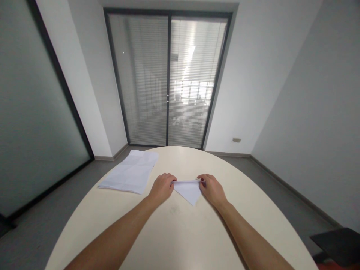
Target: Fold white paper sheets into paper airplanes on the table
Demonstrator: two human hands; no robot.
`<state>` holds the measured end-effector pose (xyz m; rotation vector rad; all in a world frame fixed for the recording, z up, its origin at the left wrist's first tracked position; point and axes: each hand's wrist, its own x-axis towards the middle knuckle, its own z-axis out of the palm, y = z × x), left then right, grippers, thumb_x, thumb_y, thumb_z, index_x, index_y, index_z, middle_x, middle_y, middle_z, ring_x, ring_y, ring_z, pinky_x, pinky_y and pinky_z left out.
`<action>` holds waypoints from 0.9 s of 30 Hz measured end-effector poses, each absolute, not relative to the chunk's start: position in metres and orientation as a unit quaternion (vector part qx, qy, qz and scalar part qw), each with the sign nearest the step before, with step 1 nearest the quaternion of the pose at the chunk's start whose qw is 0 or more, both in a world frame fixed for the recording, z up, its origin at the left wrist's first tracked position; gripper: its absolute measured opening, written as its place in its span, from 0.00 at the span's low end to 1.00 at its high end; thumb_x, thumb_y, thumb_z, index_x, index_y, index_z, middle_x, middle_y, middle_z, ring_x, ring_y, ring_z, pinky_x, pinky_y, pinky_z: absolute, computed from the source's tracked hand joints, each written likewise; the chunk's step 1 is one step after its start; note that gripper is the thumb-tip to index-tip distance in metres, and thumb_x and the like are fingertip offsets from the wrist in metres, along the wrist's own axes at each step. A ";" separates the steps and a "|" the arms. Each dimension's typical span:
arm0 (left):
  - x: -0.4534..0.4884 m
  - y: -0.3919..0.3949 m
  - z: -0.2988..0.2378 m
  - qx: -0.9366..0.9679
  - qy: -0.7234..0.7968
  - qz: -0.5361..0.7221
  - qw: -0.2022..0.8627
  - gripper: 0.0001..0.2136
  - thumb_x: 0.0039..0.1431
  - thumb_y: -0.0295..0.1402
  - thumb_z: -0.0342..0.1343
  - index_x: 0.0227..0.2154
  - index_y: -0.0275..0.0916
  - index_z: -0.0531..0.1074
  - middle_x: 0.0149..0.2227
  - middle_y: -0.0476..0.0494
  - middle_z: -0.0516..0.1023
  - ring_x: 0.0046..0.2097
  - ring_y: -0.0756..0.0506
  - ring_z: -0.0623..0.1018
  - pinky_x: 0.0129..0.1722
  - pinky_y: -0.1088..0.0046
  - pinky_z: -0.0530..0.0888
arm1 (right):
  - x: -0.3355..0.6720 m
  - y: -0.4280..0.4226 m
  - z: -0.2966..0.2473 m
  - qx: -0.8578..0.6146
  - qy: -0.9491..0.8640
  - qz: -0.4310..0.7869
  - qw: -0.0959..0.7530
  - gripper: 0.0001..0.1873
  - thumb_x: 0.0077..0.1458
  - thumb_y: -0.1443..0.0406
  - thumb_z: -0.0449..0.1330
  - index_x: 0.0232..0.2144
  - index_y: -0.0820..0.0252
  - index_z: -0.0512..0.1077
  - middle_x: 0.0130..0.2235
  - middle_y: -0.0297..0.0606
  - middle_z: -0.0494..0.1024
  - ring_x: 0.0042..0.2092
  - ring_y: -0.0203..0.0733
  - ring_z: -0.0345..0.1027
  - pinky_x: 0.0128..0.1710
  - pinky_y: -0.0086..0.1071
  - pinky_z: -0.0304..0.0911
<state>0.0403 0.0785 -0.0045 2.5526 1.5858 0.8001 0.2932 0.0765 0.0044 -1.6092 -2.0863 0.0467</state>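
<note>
A small white napkin-like sheet (189, 190), folded to a triangle, lies in front of me with one point toward me; whether it is paper or cloth I cannot tell. My left hand (163, 187) pinches its left corner between thumb and fingers. At the opposite end, my right hand (211, 189) grips the right corner the same way. Between the two hands the far edge runs straight and looks slightly raised. Part of each corner is hidden behind the fingers.
A larger stack of white sheets (131, 172) with crease lines lies at the table's left. The round cream table (180, 240) curves away toward a glass door with blinds (168, 82). A dark chair part (337, 243) shows at the lower right.
</note>
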 end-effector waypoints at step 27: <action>0.047 0.064 0.005 0.856 0.472 0.212 -0.019 0.11 0.65 0.34 0.50 0.37 0.41 0.79 0.41 0.43 0.79 0.44 0.43 0.75 0.46 0.63 0.70 | 0.288 0.075 0.010 -0.593 -0.772 -0.014 0.227 0.13 0.61 0.63 0.55 0.39 0.56 0.80 0.44 0.41 0.79 0.48 0.45 0.69 0.49 0.33 0.60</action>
